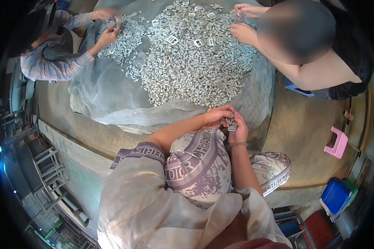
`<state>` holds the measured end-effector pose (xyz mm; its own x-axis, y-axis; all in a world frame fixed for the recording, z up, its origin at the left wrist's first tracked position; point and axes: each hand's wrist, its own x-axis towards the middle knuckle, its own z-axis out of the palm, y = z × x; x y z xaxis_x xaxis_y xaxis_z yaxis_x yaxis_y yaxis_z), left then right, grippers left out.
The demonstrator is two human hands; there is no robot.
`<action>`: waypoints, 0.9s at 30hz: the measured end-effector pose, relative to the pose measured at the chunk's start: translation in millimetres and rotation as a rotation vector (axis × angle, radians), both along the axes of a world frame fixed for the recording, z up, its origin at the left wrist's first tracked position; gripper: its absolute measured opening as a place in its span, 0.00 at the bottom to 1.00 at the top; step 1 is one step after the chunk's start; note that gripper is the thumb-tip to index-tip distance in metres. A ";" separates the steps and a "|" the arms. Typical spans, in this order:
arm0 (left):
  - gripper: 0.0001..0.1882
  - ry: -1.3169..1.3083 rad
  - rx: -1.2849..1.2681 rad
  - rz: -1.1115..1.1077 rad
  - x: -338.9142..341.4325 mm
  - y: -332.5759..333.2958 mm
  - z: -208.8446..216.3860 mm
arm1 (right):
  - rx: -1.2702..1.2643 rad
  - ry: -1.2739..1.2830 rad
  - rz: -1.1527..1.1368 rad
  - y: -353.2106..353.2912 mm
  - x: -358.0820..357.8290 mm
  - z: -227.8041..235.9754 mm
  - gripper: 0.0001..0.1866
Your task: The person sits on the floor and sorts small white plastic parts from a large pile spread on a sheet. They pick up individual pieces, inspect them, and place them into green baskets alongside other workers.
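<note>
Close to my knees, my left hand (218, 115) and my right hand (239, 129) meet at the near edge of the cloth. Several small grey metal buckles (232, 125) sit between them, mostly against the right hand's fingers. The left hand's fingers are closed at the top of these buckles, and its fingertips are partly hidden. Just beyond my hands lies a wide heap of small grey metal pieces (195, 79). A few larger slotted buckles (171, 40) rest on that heap.
Translucent sheeting (116, 106) lies under the heap. At the far left, a person in a plaid sleeve (66, 70) handles pieces beside a smaller pile (126, 39). Another person's hands (244, 32) work at the far right. A pink stool (336, 142) stands on the right-hand floor.
</note>
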<state>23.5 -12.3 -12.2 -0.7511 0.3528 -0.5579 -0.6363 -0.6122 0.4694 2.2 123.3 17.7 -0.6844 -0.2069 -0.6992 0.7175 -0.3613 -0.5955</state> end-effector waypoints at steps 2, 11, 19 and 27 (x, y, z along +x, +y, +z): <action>0.15 0.020 0.009 0.010 -1.6 1.4 0.4 | 0.014 0.041 -0.018 -10.6 0.1 5.9 0.21; 0.20 0.185 -0.210 -0.073 -4.6 2.5 7.6 | -0.002 0.018 -0.143 -31.0 -6.2 36.2 0.26; 0.16 0.130 -0.195 0.081 -0.3 3.9 -13.3 | 0.169 0.086 -0.113 -17.5 -11.9 24.1 0.30; 0.10 0.037 0.049 0.090 -6.2 -0.3 3.1 | 0.200 -0.031 0.033 -5.4 -17.5 8.1 0.29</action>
<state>17.2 -12.6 -9.0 -0.8005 0.3096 -0.5131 -0.5608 -0.6888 0.4593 -15.3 117.9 25.7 -0.6573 -0.0834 -0.7490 0.7459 -0.2139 -0.6308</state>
